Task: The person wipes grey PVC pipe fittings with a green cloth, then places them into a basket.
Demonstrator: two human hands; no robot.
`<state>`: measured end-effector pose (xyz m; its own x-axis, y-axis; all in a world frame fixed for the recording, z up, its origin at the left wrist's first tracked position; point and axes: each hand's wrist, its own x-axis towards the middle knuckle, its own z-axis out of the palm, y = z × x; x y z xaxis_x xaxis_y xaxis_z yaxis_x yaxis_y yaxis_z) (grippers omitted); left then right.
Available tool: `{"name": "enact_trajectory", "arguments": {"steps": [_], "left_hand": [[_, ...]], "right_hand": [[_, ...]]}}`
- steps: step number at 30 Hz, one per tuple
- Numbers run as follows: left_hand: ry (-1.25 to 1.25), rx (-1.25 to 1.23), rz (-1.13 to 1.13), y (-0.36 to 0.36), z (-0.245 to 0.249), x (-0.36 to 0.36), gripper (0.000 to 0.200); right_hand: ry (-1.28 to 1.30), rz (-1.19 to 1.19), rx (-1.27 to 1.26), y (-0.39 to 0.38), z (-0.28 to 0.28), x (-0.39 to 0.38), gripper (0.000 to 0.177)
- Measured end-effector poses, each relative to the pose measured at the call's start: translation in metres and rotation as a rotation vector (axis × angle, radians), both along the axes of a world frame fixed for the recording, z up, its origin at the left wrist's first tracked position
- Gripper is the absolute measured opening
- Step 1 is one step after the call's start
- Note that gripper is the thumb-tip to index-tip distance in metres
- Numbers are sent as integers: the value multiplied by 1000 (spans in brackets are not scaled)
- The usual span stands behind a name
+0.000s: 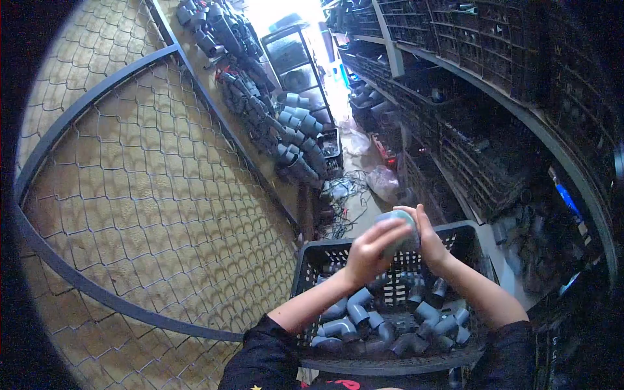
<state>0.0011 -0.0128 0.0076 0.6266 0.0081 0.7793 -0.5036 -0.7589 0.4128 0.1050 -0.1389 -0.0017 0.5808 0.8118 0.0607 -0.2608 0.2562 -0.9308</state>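
Above the far side of a black plastic crate (390,365), my left hand (377,252) and my right hand (429,242) are raised close together. Between them is a rounded grey-green object (398,224), blurred by motion, which both hands hold. It is too smeared to name, and my left fingers lie across its front. Below the hands, the crate holds several grey pipe elbows (359,305) and other grey fittings, lying loose in a heap.
At the left stands a wire-mesh panel (156,195) in a grey frame. Stacked grey fittings (299,123) line the wall ahead. Dark crates on shelves (481,58) fill the right side. Plastic bags (383,182) and tangled cords (348,205) lie on the aisle floor.
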Motion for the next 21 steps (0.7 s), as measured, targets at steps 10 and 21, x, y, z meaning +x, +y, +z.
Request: {"name": "enact_trajectory", "arguments": {"steps": [10, 21], "left_hand": [[11, 4, 137, 7, 12, 3, 39], [11, -6, 142, 9, 4, 6, 40]], "right_hand": [[-44, -31, -6, 2, 3, 1, 68], [18, -94, -156, -6, 5, 0, 60]]}}
